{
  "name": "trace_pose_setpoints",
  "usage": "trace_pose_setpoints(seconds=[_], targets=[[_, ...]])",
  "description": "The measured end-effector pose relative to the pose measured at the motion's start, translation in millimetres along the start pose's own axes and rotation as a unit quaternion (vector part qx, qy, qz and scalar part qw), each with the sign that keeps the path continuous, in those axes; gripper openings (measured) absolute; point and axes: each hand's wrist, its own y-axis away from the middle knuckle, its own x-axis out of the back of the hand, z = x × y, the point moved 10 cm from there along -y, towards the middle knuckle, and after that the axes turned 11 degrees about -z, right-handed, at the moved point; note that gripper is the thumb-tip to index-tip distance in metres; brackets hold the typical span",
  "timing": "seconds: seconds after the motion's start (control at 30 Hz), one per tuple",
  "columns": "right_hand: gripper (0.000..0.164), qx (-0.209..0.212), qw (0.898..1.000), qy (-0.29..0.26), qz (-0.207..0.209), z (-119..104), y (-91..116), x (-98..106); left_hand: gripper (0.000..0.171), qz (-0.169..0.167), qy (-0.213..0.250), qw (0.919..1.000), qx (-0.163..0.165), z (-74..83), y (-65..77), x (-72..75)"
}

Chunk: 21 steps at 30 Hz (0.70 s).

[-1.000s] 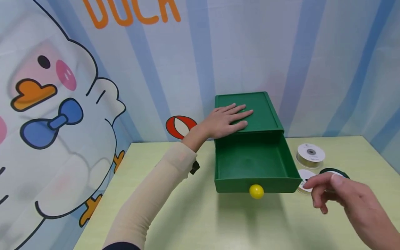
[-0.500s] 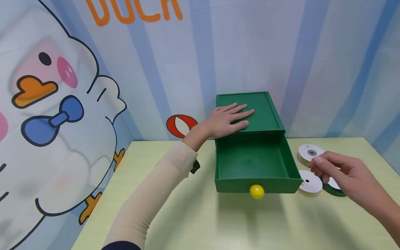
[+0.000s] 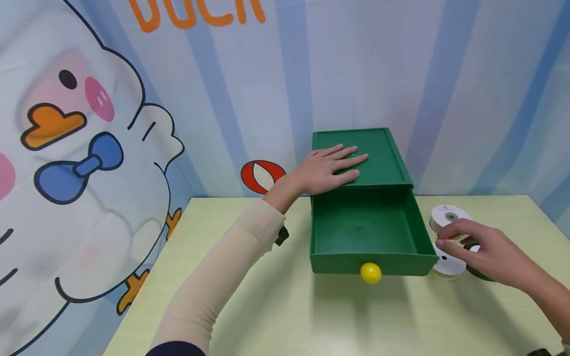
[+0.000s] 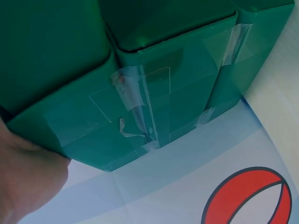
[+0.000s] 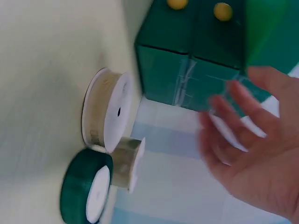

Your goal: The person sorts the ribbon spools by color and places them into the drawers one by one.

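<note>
My left hand [image 3: 325, 169] rests flat on top of a green drawer cabinet [image 3: 378, 153], fingers spread. The cabinet's top drawer [image 3: 360, 232] is pulled out and holds nothing; a yellow knob [image 3: 371, 273] sits on its front. To the right of the drawer, my right hand [image 3: 492, 252] hovers over three ribbon spools with loosely bent fingers and nothing in them. In the right wrist view they are a tan ribbon spool [image 5: 98, 109], a dark green ribbon spool [image 5: 74, 186] and a gold-brown ribbon spool [image 5: 122, 163], all on the table and apart from the hand.
The cabinet stands on a pale yellow-green table [image 3: 267, 301] against a striped blue backdrop [image 3: 365, 64] with a printed duck. Lower drawers with yellow knobs [image 5: 223, 11] show in the right wrist view. Clear tape [image 4: 133, 98] joins the cabinet's stacked sections.
My right hand has moved up and then left over the spools, closer to the drawer's right edge. The left hand stays on the cabinet; the camera view has shifted slightly.
</note>
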Motion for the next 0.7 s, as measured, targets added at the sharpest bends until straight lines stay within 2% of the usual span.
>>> trace_pose_setpoints(seconds=[0.1, 0.2, 0.4, 0.53, 0.7], targets=[[0.016, -0.029, 0.997, 0.004, -0.065, 18, -6, -14, 0.061, 0.000, 0.000, 1.0000, 0.002, -0.5, 0.7, 0.3], [0.018, -0.039, 0.995, 0.017, -0.094, 28, -9, -25, 0.061, -0.001, 0.002, 1.0000, 0.002, -0.9, 1.7, 0.3], [0.026, -0.025, 0.991, 0.102, -0.085, 33, -11, -34, 0.061, -0.001, 0.009, 1.0000, 0.004, -1.4, 1.2, 0.6], [0.035, -0.036, 0.985, 0.148, -0.085, 39, -11, -39, 0.061, -0.001, 0.007, 1.0000, 0.003, -2.2, 0.8, 0.3], [0.040, -0.044, 0.981, 0.168, -0.084, 46, -10, -45, 0.061, -0.002, 0.006, 1.0000, 0.001, -1.5, 1.2, -1.4]])
